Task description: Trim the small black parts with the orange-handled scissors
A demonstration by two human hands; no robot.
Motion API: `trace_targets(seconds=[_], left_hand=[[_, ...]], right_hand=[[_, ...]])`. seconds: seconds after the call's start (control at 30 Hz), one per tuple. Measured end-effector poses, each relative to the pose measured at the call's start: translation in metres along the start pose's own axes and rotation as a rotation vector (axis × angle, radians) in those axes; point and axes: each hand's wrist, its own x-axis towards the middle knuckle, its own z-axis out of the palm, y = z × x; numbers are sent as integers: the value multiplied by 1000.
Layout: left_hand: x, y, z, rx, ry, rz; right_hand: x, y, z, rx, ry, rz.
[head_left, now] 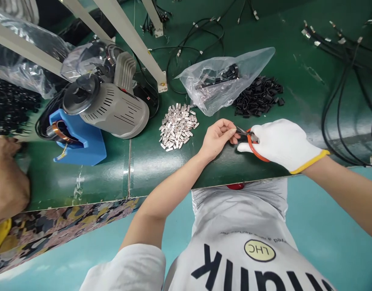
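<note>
My right hand (283, 142), in a white glove with a yellow cuff, grips a small pair of orange-handled pliers (253, 146) over the green table's front edge. The tool's tip points left toward my bare left hand (218, 136), whose fingers pinch a small part I cannot make out right at the jaws. Just left of my left hand lies a heap of small silver metal shells (177, 126). Behind the hands lies a pile of small black plastic pieces (258, 97), and a clear plastic bag (225, 79) with more of them.
A grey motor-like machine (108, 107) sits on a blue base (83, 143) at left. White frame bars (129, 38) cross above it. Black cables with metal ends (346, 68) spread over the back and right. Another person's arm (7, 178) shows at the far left.
</note>
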Motion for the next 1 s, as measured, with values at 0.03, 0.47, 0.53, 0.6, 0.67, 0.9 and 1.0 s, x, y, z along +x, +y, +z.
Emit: trace_targets(seconds=[0.03, 0.47, 0.53, 0.6, 0.67, 0.9, 1.0], left_hand=[[0, 0, -1, 0, -2, -4], [0, -1, -3, -11, -1, -20], [0, -1, -2, -20, 2, -13], [0, 0, -2, -24, 10, -19], [-1, 1, -1, -25, 7, -31], [-4, 3, 5, 84, -35, 22], [-6, 5, 6, 111, -28, 26]], right_hand=[[0, 0, 2, -9, 2, -3], [-3, 0, 13, -75, 59, -34], [-5, 0, 12, -66, 61, -30], [-6, 0, 11, -45, 52, -19], [-7, 0, 11, -21, 49, -6], [-11, -4, 21, -15, 181, 42], [-12, -4, 25, -19, 201, 22]])
